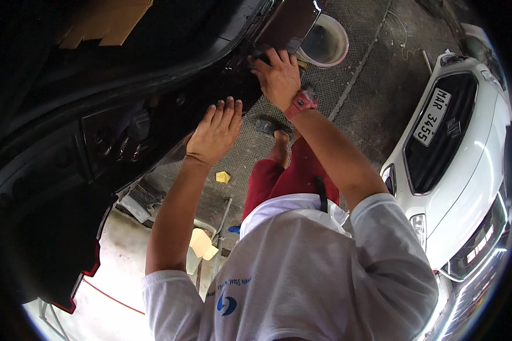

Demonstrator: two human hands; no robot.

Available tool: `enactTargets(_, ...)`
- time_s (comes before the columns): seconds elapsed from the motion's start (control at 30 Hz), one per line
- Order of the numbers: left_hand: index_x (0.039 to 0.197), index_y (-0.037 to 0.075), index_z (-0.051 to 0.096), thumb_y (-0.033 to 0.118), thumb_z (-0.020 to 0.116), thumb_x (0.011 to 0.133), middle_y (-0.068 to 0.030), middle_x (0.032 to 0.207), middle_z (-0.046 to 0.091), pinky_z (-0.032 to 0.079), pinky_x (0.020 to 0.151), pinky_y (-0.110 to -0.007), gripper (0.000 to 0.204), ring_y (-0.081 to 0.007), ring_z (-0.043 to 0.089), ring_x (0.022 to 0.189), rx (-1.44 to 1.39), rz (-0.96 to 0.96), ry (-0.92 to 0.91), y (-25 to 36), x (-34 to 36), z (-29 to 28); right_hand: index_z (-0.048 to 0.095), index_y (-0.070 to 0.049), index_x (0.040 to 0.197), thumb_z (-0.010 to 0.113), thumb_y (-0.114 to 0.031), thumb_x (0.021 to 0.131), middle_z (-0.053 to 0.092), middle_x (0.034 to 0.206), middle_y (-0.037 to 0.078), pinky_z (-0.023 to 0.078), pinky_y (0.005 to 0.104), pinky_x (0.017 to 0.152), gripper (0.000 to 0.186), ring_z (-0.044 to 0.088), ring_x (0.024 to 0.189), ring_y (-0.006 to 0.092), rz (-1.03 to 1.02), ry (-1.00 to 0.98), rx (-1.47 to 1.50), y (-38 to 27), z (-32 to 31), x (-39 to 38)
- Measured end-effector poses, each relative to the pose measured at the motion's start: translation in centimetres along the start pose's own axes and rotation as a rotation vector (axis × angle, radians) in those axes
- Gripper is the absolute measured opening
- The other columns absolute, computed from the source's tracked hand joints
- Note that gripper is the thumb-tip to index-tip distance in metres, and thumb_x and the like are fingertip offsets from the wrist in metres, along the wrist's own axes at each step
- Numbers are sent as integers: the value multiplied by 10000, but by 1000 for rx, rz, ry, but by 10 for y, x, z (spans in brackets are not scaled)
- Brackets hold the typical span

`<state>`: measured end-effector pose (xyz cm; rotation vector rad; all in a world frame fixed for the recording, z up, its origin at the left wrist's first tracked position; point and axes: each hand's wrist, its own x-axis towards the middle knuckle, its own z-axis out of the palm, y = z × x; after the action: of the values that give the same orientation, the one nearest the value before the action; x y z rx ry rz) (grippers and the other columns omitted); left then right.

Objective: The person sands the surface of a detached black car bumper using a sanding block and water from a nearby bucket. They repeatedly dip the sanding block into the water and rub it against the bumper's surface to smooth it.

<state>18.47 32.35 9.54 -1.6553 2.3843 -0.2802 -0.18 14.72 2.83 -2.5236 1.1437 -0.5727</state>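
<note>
A dark car body panel [170, 108] runs diagonally across the upper left, its surface glossy in patches. My left hand [213, 133] lies on its lower edge, fingers stretched out and side by side, holding nothing that I can see. Higher up, my right hand [277, 77], with a red watch at the wrist, has bent fingers at the panel over a small dark thing that I cannot make out. A bucket [338, 45] of greyish liquid stands on the floor just beyond the right hand.
A white car [466, 182] stands close on the right. Yellow scraps [222, 177] lie on the textured floor [358, 108] by my legs. Cardboard [108, 17] shows at the upper left. A pale surface [114, 267] with metal legs nearby is at the lower left.
</note>
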Motion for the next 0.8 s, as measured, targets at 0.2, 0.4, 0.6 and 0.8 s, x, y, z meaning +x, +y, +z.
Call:
enactTargets(0.2, 1580, 164, 655, 475, 619, 1134, -20, 1527, 707, 431, 1258, -424, 545, -177, 673, 1369, 61, 44, -28, -2, -5, 3, 841, -208, 1322, 836, -174, 930, 666, 1428, 74, 508, 477, 1024, 394, 621, 1225, 325, 120, 8, 199, -24, -2, -38)
enactTargets(0.4, 1589, 162, 646, 475, 606, 1141, -21, 1533, 702, 436, 1252, -430, 548, -180, 673, 1369, 14, 6, -17, 1, 1, 2, 856, -215, 1300, 863, -198, 913, 657, 1458, 81, 490, 506, 1063, 388, 609, 1290, 337, 54, 50, 19, -6, 10, 8)
enactTargets(0.6, 1596, 161, 641, 476, 610, 1141, -26, 1539, 700, 431, 1256, -435, 554, -193, 671, 1380, -2, 10, -68, -2, -4, -2, 855, -221, 1285, 853, -245, 931, 656, 1428, 96, 486, 510, 1037, 355, 609, 1268, 343, 109, -65, 111, -18, 5, -24)
enactTargets(0.8, 1603, 167, 638, 473, 609, 1143, -23, 1536, 702, 454, 1238, -425, 554, -191, 674, 1376, 1, 13, -59, 0, 3, -3, 842, -217, 1267, 855, -245, 926, 657, 1407, 91, 488, 514, 1010, 342, 611, 1238, 341, 91, 86, 4, 13, 12, 3)
